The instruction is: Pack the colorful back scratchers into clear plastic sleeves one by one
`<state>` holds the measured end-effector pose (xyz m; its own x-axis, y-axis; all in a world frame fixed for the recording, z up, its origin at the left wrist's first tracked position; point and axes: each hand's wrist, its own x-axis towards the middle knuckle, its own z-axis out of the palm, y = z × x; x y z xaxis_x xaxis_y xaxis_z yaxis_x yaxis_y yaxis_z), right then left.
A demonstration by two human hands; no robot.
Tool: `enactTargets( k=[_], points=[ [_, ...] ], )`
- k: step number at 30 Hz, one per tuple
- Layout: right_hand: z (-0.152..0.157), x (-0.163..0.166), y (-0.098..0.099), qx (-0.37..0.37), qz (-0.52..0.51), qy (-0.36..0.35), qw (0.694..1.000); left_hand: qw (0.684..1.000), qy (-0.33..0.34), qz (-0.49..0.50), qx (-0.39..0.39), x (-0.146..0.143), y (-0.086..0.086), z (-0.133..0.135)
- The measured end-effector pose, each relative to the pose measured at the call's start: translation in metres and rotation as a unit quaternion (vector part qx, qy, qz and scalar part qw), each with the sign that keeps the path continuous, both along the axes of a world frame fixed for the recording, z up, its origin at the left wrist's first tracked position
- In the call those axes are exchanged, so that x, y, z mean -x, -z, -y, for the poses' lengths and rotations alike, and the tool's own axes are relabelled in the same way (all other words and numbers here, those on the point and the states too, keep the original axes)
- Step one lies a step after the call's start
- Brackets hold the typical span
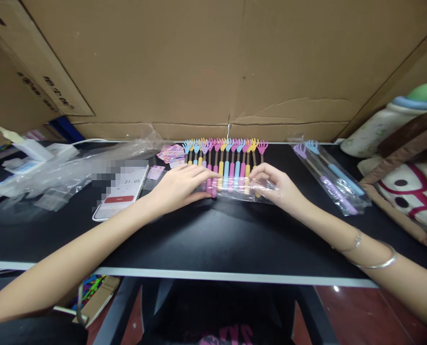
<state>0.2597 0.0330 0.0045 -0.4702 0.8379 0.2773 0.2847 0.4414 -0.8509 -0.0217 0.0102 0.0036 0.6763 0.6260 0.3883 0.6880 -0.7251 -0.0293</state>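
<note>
A row of colourful back scratchers (231,165) lies side by side on the black table, claw ends toward the cardboard. Their handles are pink, yellow, blue and purple. My left hand (179,187) rests over the left end of the row, fingers stretched across the handles and thumb apart near a pink handle's end. At the right end, my right hand (271,184) has its fingers bent and pinched on a clear plastic bag (240,191), which stretches over the lower handles. Part of the row is hidden under both hands.
Two bagged back scratchers (330,179) lie to the right, beside a plush bag (410,196) and a bottle (375,124). Leftward are a phone (122,191), small printed cards (172,153), clear plastic bags (106,155) and a white charger (34,153). A cardboard wall (199,67) stands behind.
</note>
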Motion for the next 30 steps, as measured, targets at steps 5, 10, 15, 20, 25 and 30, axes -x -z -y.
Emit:
enactTargets(
  k=[5,10,15,20,25,30],
  points=[
    [-0.001,0.000,0.002,-0.001,-0.008,-0.009,1.000,1.000,-0.004,-0.004,-0.026,0.000,-0.005,0.001],
    [-0.003,-0.001,0.004,-0.008,-0.011,-0.020,1.000,1.000,-0.005,-0.007,-0.011,0.000,-0.005,0.003],
    [-0.003,-0.001,0.007,-0.011,0.000,-0.022,1.000,1.000,0.001,-0.023,-0.001,-0.002,-0.002,0.002],
    [-0.002,0.001,0.008,-0.028,0.019,-0.016,0.999,0.999,0.007,-0.033,0.007,-0.003,-0.003,0.000],
    [-0.002,0.001,0.009,-0.052,0.032,-0.017,0.998,0.999,0.010,-0.030,0.001,-0.003,-0.008,-0.002],
    [-0.002,0.000,0.009,-0.083,0.062,-0.017,0.995,0.998,0.028,-0.044,-0.029,-0.005,-0.014,-0.008]
  ],
)
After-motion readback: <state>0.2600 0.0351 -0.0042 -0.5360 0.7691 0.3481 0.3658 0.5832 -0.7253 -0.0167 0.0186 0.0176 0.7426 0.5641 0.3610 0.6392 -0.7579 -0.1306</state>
